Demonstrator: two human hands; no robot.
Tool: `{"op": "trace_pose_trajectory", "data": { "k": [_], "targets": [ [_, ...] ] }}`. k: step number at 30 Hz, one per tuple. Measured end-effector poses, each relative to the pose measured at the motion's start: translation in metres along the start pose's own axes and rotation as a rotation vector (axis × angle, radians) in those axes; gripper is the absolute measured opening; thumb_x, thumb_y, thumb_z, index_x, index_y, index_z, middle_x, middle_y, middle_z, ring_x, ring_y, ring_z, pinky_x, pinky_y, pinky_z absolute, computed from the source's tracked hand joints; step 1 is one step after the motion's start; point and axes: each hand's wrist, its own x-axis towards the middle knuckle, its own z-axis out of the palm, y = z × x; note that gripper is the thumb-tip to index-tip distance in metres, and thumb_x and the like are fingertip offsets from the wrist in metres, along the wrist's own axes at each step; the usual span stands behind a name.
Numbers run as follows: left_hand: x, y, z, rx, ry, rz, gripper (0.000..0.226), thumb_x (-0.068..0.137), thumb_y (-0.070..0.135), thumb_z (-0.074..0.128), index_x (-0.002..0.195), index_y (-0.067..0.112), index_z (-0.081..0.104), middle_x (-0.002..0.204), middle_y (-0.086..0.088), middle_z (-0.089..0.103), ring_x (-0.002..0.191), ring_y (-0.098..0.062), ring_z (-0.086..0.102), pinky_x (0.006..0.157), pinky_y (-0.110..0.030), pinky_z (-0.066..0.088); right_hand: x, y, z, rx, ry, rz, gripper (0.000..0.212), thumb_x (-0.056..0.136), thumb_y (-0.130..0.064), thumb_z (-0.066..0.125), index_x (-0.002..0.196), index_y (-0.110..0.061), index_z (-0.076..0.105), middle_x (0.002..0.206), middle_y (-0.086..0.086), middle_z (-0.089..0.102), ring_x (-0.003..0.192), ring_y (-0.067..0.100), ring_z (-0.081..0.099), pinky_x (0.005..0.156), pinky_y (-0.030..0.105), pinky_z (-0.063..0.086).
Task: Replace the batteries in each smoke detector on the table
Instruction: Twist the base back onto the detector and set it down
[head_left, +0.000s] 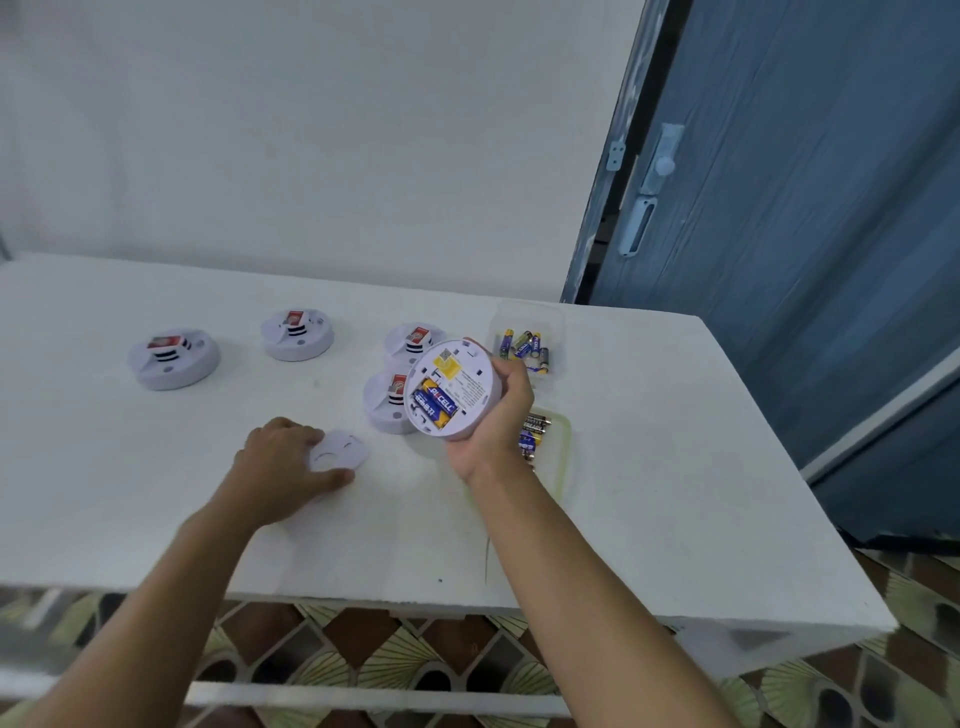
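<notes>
We note the right hand (497, 415) curled round an upturned smoke detector (453, 388), lifted above the table (649, 441), blue batteries (435, 406) seated in its open bay. The left hand (283, 457) pinches the white cover (337, 451) flat on the table (four more detectors sit behind).

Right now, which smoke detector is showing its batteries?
The smoke detector gripped by the right hand: its uncovered back shows blue-and-yellow batteries. The four others lie on the table, backs hidden.
</notes>
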Motion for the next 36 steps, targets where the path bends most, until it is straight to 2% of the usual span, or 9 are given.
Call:
{"op": "trace_pose_trajectory", "data": {
  "k": [4,8,11,14,17,26,29,34,36],
  "targets": [
    [-0.008,0.006,-0.005,-0.043,0.065,0.048,0.064,0.07,0.056,0.075,0.12,0.019,0.062,0.109,-0.003,0.063,0.099,-0.024,0.056,0.079,-0.032,0.041,0.0,0.009,0.005,0.003,0.009,0.008,0.038,0.094,-0.033,0.038,0.091,-0.016,0.072,0.085,0.008,0.071,0.084,0.025,0.063,0.078,0.033,0.046],
    [-0.019,0.018,-0.02,-0.232,0.202,0.075,0.05,0.075,0.043,0.077,0.117,0.018,0.065,0.109,0.0,0.068,0.09,-0.017,0.06,0.076,-0.027,0.041,0.0,0.013,0.006,0.009,0.002,0.021,0.041,0.093,-0.032,0.039,0.074,-0.017,0.073,0.075,0.006,0.068,0.075,0.022,0.061,0.072,0.029,0.045],
    [-0.024,0.035,-0.034,-0.403,0.33,0.145,0.042,0.075,0.038,0.078,0.111,0.021,0.065,0.105,0.006,0.066,0.084,-0.007,0.063,0.07,-0.021,0.045,0.0,0.018,0.009,-0.009,0.033,0.031,0.035,0.091,-0.032,0.042,0.079,-0.015,0.07,0.077,0.007,0.067,0.075,0.022,0.06,0.07,0.029,0.044],
    [-0.029,0.055,-0.045,-0.464,0.398,0.223,0.042,0.074,0.039,0.079,0.11,0.022,0.065,0.1,0.008,0.065,0.084,-0.002,0.061,0.068,-0.013,0.045,0.0,0.023,0.013,-0.048,0.03,0.019,0.031,0.089,-0.034,0.044,0.088,-0.016,0.069,0.085,0.009,0.066,0.08,0.024,0.061,0.069,0.03,0.046],
    [-0.032,0.073,-0.048,-0.437,0.411,0.31,0.048,0.068,0.048,0.073,0.108,0.023,0.065,0.095,0.011,0.063,0.084,0.003,0.057,0.067,-0.005,0.039,-0.001,0.024,0.014,-0.101,-0.022,0.005,0.031,0.091,-0.032,0.043,0.085,-0.019,0.07,0.079,0.005,0.068,0.073,0.021,0.064,0.065,0.027,0.047],
    [-0.026,0.096,-0.041,-0.477,0.409,0.284,0.052,0.074,0.043,0.078,0.118,0.019,0.066,0.101,0.006,0.063,0.083,-0.005,0.059,0.066,-0.005,0.039,-0.003,0.02,0.015,-0.205,-0.047,-0.077,0.03,0.089,-0.033,0.046,0.101,-0.017,0.069,0.09,0.008,0.07,0.083,0.024,0.066,0.072,0.033,0.052],
    [-0.024,0.097,-0.041,-0.5,0.398,0.263,0.053,0.075,0.049,0.076,0.118,0.019,0.067,0.101,0.006,0.064,0.084,-0.006,0.06,0.068,-0.009,0.042,-0.001,0.02,0.015,-0.194,-0.032,-0.088,0.04,0.075,-0.037,0.052,0.105,-0.015,0.068,0.096,0.012,0.069,0.087,0.026,0.066,0.075,0.034,0.053],
    [-0.024,0.102,-0.039,-0.552,0.397,0.267,0.062,0.07,0.058,0.07,0.12,0.021,0.067,0.102,0.005,0.066,0.086,-0.006,0.062,0.073,-0.014,0.047,-0.001,0.022,0.014,-0.165,-0.015,-0.079,0.056,0.076,-0.036,0.051,0.122,-0.008,0.065,0.108,0.017,0.066,0.097,0.032,0.064,0.08,0.037,0.054],
    [-0.024,0.101,-0.038,-0.556,0.374,0.271,0.062,0.07,0.058,0.072,0.12,0.022,0.066,0.104,0.006,0.067,0.086,-0.006,0.062,0.072,-0.013,0.046,0.0,0.022,0.013,-0.154,-0.004,-0.08,0.055,0.074,-0.036,0.052,0.119,-0.009,0.066,0.108,0.017,0.066,0.097,0.033,0.063,0.078,0.037,0.054]
  ]
}}
